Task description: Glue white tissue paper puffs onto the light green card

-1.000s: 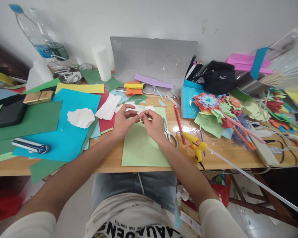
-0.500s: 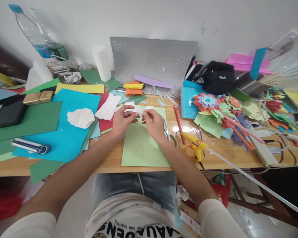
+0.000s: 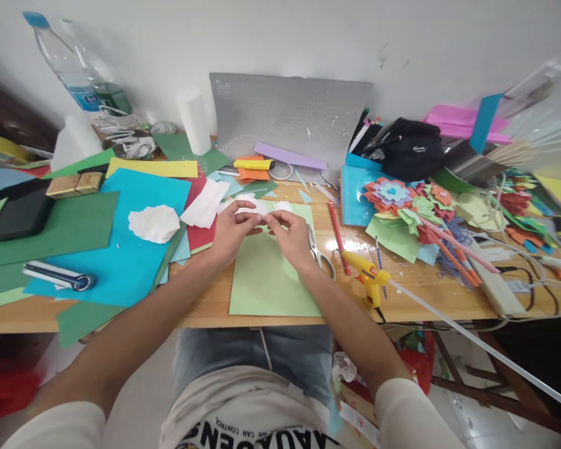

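Observation:
Above the far end of a light green paper sheet [image 3: 275, 280], my left hand [image 3: 235, 232] and my right hand [image 3: 287, 234] meet at the fingertips. Both are closed in a pinch on white tissue [image 3: 258, 206], partly hidden behind the fingers. Another white scrap [image 3: 283, 206] shows just beyond the right fingers. Left of my hands lie a folded white tissue [image 3: 206, 202] and a crumpled white wad [image 3: 154, 224] on blue paper [image 3: 135, 268]. Scissors [image 3: 320, 252] rest beside my right wrist, partly covered by the hand.
A yellow glue gun [image 3: 367, 274] with a long glue stick lies right, near a red ruler-like strip [image 3: 339, 237]. Paper flowers [image 3: 393, 193] sit farther right. A grey cutting mat [image 3: 290, 118] leans on the wall. A stapler [image 3: 58, 275] and tissue roll [image 3: 194, 121] stand left.
My fingertips have drawn closer together, and less of the white tissue shows between them. The whole view has shifted slightly; the things on the table stay put.

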`<action>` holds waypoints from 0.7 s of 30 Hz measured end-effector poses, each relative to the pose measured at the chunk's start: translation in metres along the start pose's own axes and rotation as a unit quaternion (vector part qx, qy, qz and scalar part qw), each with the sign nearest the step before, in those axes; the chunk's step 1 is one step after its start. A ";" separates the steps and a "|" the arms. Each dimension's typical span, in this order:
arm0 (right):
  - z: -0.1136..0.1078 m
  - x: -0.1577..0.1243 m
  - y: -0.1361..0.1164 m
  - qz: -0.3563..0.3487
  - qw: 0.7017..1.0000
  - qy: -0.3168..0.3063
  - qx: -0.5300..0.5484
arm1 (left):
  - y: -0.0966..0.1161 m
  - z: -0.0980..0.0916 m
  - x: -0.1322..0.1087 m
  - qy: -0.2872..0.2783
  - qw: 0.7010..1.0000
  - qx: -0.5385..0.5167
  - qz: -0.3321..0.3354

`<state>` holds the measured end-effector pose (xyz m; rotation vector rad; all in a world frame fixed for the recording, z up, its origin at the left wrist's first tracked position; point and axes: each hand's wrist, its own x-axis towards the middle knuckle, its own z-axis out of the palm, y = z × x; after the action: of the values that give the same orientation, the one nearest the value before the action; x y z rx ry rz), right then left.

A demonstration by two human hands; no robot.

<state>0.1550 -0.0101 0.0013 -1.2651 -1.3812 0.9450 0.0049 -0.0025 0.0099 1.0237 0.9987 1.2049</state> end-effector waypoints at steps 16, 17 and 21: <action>-0.005 0.003 0.003 -0.021 0.999 0.023 -0.045 | 0.002 -0.001 0.003 0.021 0.999 0.021 0.036; -0.007 0.004 0.003 -0.023 0.998 0.026 -0.048 | 0.002 -0.002 0.003 0.025 0.999 0.024 0.040; -0.023 0.010 -0.005 -0.030 0.997 0.033 -0.064 | 0.000 -0.005 0.007 0.048 0.996 0.023 0.071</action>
<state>0.1772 -0.0028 0.0125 -1.3308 -1.4383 0.7786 0.0006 0.0046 0.0081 1.0963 1.0476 1.3630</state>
